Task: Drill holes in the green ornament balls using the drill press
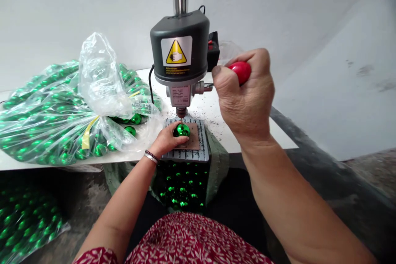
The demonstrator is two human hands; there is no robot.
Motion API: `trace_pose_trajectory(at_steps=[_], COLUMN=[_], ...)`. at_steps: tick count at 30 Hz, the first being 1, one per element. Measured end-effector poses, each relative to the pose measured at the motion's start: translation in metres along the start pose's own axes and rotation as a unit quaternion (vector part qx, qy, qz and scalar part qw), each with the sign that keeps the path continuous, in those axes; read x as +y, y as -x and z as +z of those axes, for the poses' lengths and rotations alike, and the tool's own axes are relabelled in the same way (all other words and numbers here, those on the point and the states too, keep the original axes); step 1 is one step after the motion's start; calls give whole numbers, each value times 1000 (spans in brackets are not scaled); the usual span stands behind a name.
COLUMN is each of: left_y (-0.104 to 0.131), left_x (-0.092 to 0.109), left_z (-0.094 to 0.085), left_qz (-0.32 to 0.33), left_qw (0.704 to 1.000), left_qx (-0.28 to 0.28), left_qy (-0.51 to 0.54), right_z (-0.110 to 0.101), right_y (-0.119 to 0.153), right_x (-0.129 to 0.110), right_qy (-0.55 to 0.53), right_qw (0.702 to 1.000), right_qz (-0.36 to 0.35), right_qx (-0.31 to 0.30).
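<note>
My left hand point(168, 138) grips a shiny green ball point(182, 130) from its left side, thumb along the front. The ball rests on a brown board point(194, 138) laid over the slotted metal base point(202, 148) of a drill press point(181, 45). Straight above it is the chuck point(181, 112), its thin bit reaching down to the ball's top; whether it has gone in I cannot tell. Up at the right, my right hand point(246, 95) is closed around the red knob point(240, 72) of the press lever.
A clear plastic bag point(102, 86) full of green balls lies on the white table point(222, 119) at left. Dark shavings dot the tabletop. Below the table edge, a green sack point(218, 165) holds more balls, and another bag point(27, 218) is at lower left.
</note>
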State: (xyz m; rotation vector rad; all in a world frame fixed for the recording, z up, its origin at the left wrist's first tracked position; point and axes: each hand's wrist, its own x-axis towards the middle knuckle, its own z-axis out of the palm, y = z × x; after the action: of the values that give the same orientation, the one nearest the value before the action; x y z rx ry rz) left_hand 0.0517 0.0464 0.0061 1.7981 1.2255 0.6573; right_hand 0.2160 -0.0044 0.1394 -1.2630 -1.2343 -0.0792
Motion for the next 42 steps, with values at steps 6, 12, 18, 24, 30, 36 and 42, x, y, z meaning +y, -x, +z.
trace_pose_trajectory(at_steps=[6, 12, 18, 24, 30, 36, 42], left_y=[2, 1, 2, 2, 0, 0, -1], left_x=[-1, -2, -1, -3, -9, -15, -17], left_z=[5, 6, 4, 5, 8, 9, 9], left_qz=[-6, -11, -13, -8, -4, 6, 20], left_qw=[1000, 1000, 999, 999, 999, 1000, 999], left_qx=[15, 20, 19, 21, 31, 26, 23], left_qy=[-19, -9, -45, -40, -30, -9, -22], right_z=[-1, -4, -8, -8, -3, 3, 6], right_y=[-1, 10, 22, 34, 54, 63, 69], right_x=[-1, 2, 6, 10, 22, 35, 41], right_qy=[-5, 20, 53, 75, 73, 66, 55], right_qw=[1000, 1000, 998, 996, 995, 992, 991], right_qz=[25, 5, -17, -32, -55, -79, -92], right_qx=[7, 16, 16, 19, 46, 75, 85])
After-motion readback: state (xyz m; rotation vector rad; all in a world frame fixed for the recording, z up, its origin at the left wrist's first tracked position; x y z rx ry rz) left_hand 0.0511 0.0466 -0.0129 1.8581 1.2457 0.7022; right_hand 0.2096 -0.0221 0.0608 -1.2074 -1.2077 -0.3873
